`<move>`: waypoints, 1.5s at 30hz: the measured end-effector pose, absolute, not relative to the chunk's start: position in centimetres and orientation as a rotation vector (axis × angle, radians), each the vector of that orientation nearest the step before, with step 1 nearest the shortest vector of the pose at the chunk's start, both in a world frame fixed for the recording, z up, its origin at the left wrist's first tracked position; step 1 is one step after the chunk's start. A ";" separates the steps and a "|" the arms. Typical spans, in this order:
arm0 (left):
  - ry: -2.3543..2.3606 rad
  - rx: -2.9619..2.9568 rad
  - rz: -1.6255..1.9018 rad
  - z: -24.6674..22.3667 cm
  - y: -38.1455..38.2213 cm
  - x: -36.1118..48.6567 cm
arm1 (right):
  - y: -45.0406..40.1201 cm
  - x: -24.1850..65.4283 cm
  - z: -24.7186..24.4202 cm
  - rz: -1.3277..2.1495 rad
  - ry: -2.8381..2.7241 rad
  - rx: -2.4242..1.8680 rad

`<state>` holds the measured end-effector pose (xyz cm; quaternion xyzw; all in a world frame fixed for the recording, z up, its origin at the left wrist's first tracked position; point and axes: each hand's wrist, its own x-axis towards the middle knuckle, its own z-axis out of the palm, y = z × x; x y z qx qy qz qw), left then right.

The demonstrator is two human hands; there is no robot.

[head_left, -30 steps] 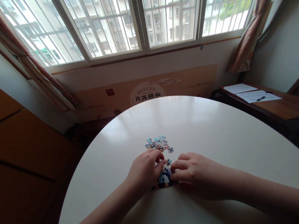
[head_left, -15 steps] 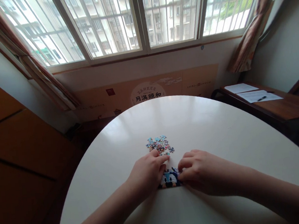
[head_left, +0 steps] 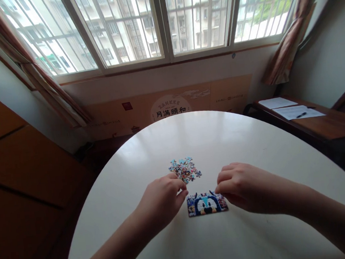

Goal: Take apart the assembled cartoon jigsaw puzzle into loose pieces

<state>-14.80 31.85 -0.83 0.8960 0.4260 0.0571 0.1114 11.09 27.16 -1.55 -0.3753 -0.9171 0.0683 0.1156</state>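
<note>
A partly joined jigsaw puzzle (head_left: 207, 204) with a dark blue and white cartoon face lies on the white table, its top edge uneven. Beyond it is a pile of loose puzzle pieces (head_left: 186, 169). My left hand (head_left: 163, 197) is at the near left of the pile, fingers curled and thumb near the puzzle's upper left corner; anything between the fingertips is too small to make out. At the puzzle's upper right corner, my right hand (head_left: 239, 184) has its fingers bent together in a pinch, with their tips partly hidden.
The round white table (head_left: 119, 179) fills the middle. On the right, a brown wooden desk (head_left: 336, 124) holds papers (head_left: 297, 112) and a pen. Orange-brown cabinets (head_left: 18, 173) stand at the left. Barred windows and curtains are behind.
My left hand has moved left and my right hand slightly right and up, both off the puzzle's face. The puzzle shows more fully and sits a little further right.
</note>
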 end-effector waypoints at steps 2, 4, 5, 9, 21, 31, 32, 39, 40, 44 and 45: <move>1.250 2.621 0.108 -0.8 31.7 -14.7 | 27.2 11.1 -1.6 0.188 -2.680 -1.100; 1.250 2.617 0.060 -0.9 31.6 -14.7 | 27.2 11.3 -1.7 0.184 -2.668 -1.124; 1.250 2.618 0.047 -1.0 31.6 -14.7 | 27.3 11.4 -1.7 0.186 -2.657 -1.143; 1.230 2.626 0.068 -1.4 31.6 -14.7 | 27.5 12.1 -1.9 0.209 -2.617 -1.245; 1.270 2.510 -0.031 -1.4 31.2 -14.0 | 27.1 10.0 -3.5 0.258 -2.648 -1.088; 1.265 2.437 0.059 -1.6 31.5 -14.0 | 26.7 8.7 -4.2 0.273 -2.732 -1.105; 1.261 2.427 0.061 -1.6 31.5 -14.0 | 26.7 8.7 -4.1 0.280 -2.731 -1.104; 1.226 2.322 0.146 -1.5 32.6 -14.4 | 26.7 8.7 -4.1 0.307 -2.724 -1.108; 1.224 2.312 0.175 -1.5 32.9 -14.7 | 26.6 8.7 -4.1 0.314 -2.719 -1.108; 1.267 2.309 0.284 -1.6 34.5 -15.8 | 26.6 8.8 -4.1 0.330 -2.702 -1.098; 1.282 2.310 0.305 -1.7 34.8 -16.0 | 26.6 8.8 -4.1 0.331 -2.701 -1.095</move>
